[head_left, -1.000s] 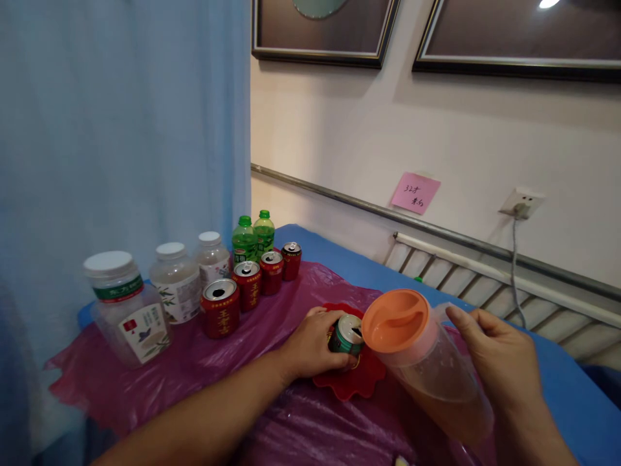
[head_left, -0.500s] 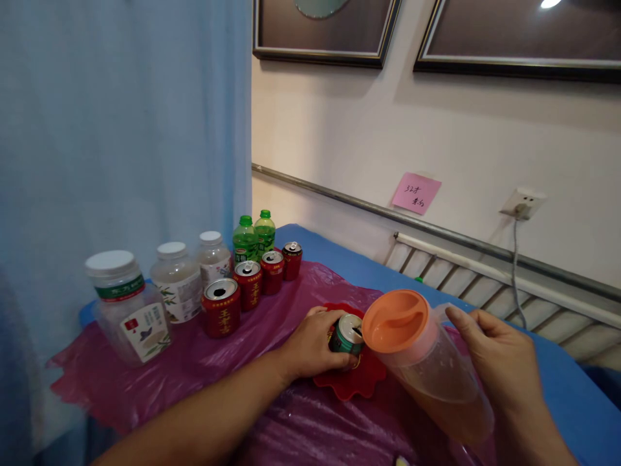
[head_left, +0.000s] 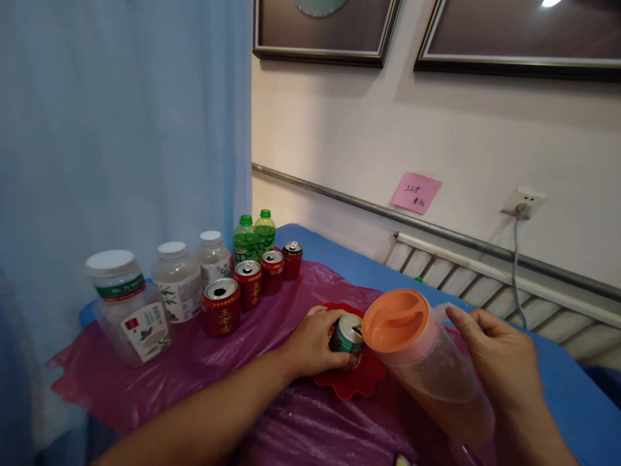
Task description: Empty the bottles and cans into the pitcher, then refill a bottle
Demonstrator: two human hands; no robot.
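Note:
My left hand (head_left: 310, 343) grips a green drink can (head_left: 347, 334) with an open top, standing on a red scalloped plate (head_left: 356, 382). My right hand (head_left: 504, 369) holds a clear plastic pitcher (head_left: 427, 366) with an orange lid (head_left: 395, 320), tilted steeply toward the can. Orange-brown liquid fills the pitcher's lower part. The lid's edge sits right beside the can's mouth. I cannot see any liquid stream between them.
Several open red cans (head_left: 220, 307), two green bottles (head_left: 253, 236) and three white-lidded jars (head_left: 129, 304) line the left side of the purple plastic sheet (head_left: 204, 362) over a blue table (head_left: 339, 259). A blue curtain hangs at left; a wall with rail and socket (head_left: 522, 202) stands behind.
Almost nothing has moved; the pitcher stays tilted at the can and both hands keep their grips. The view has shifted very slightly.

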